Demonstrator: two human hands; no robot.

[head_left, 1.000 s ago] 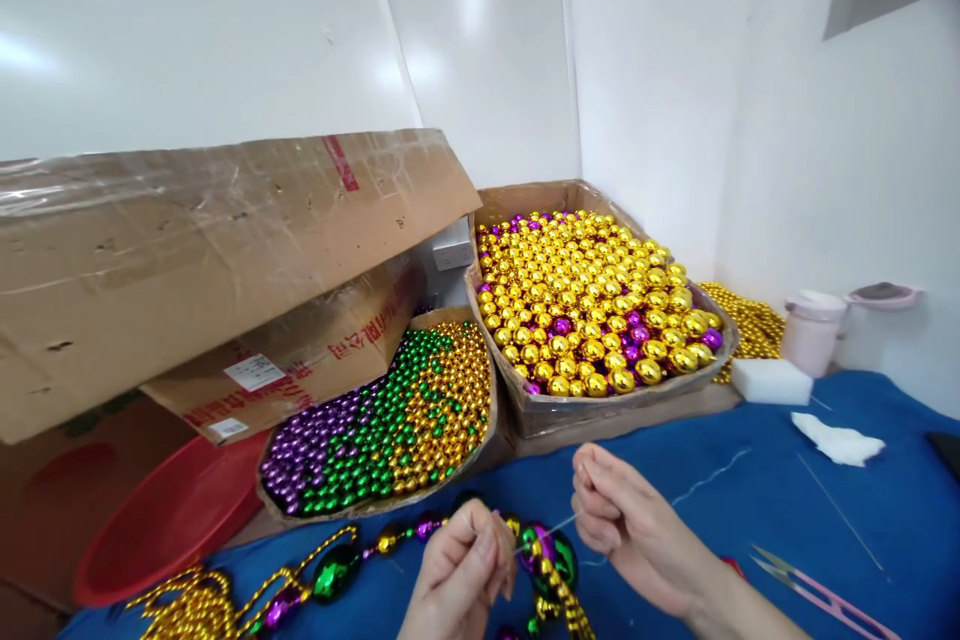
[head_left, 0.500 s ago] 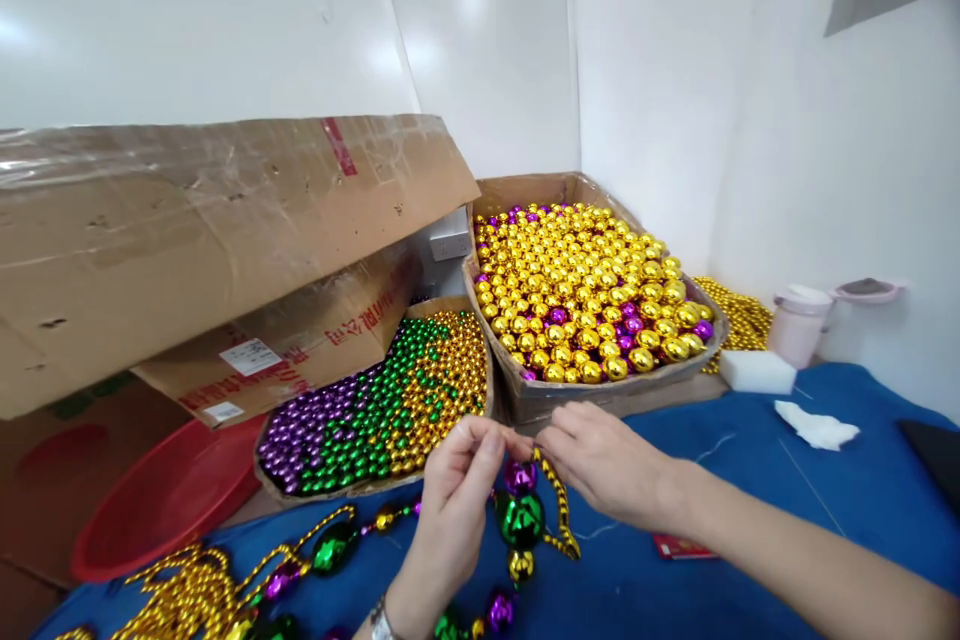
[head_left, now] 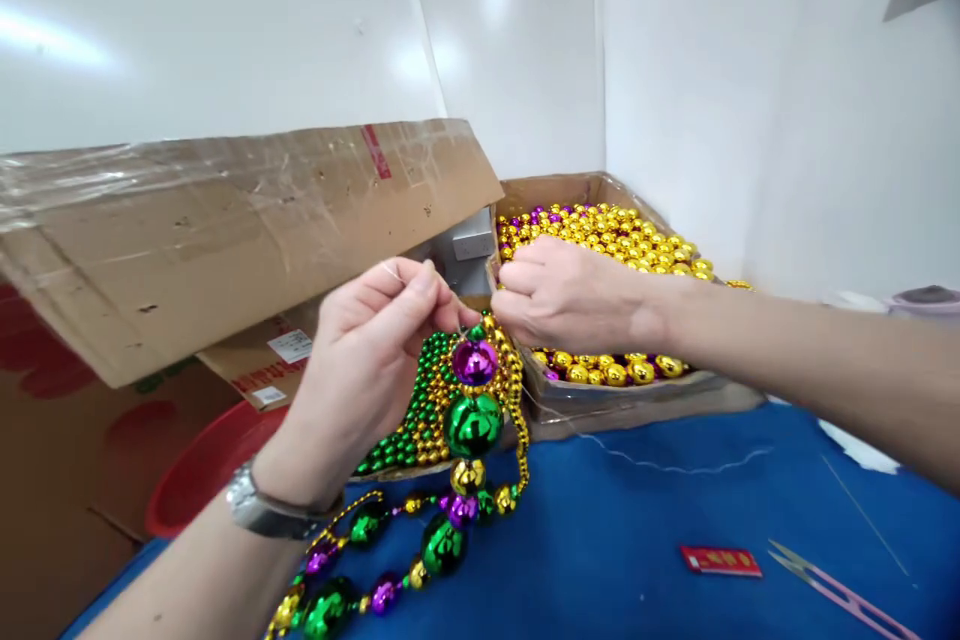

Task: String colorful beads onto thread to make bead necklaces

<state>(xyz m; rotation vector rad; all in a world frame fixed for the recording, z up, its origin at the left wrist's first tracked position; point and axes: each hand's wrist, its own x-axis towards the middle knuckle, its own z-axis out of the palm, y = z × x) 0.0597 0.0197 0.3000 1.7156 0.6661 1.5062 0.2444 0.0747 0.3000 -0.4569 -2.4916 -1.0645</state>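
Pinching the bead string (head_left: 473,423) at its top, the left hand (head_left: 367,360) and right hand (head_left: 570,295) meet fingertip to fingertip, both closed on it (a thin thread (head_left: 390,267) crosses the left forefinger), so its weight hangs straight below the fingers, the tail trailing onto the blue cloth (head_left: 615,560).

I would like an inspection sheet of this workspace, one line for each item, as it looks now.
Surface: blue cloth over the table.
Job's things: bead strand hangs upright, purple ball over green over gold; its tail lies on the cloth. White thread trails on the cloth.
Clutter: red packet and thread snips at the right front.
Hands: left hand and right hand both pinch the strand's top.
Cables: nothing seen.
Surroundings: cardboard box of gold balls, small green and gold beads, red basin, cardboard flap, white walls.
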